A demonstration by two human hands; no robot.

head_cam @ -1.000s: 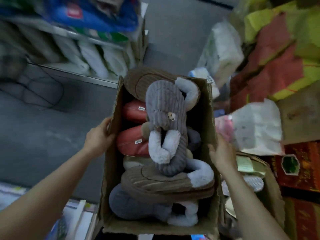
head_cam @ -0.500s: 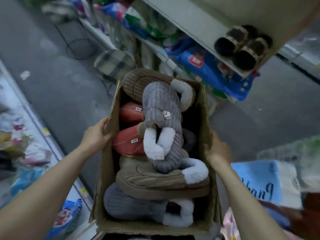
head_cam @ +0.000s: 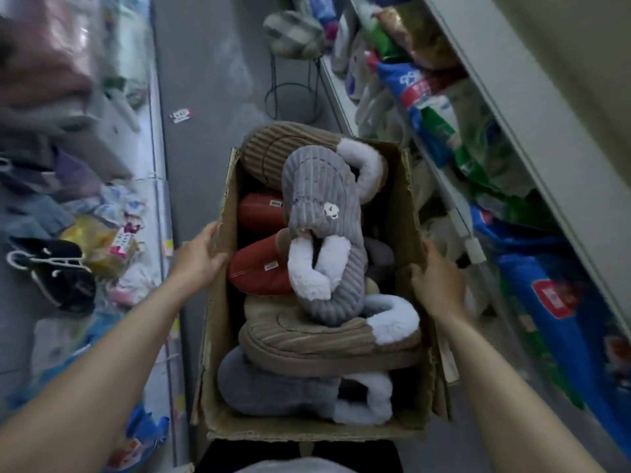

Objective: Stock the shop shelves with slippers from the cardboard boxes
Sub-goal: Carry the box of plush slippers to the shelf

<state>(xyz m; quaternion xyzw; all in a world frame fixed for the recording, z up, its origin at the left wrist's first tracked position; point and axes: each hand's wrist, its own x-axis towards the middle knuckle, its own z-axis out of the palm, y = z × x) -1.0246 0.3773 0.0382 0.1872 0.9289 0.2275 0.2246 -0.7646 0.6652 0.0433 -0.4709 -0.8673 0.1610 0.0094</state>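
Both hands carry the brown cardboard box (head_cam: 406,213) at waist height in the aisle. The left hand (head_cam: 198,257) clasps the rim of the left wall and the right hand (head_cam: 440,285) clasps the right wall, thumb over the edge. The box is heaped. A grey corduroy slipper with white fleece lining (head_cam: 321,213) lies loose on top, across two rust-red slippers (head_cam: 259,271) and a tan corduroy slipper (head_cam: 307,339).

The step looks like carrying the stock to its place, so the box should stay level — the top slipper could slide off. It seems best to set the box down beside the white metal shelving on the right (head_cam: 512,107) before freeing a hand.

Compared with half a second ago, the view has swung to look down the aisle — the round wire-legged stool (head_cam: 293,80) now stands far ahead, and the shelf with dark slippers is out of sight. The grips and the heap are unchanged.
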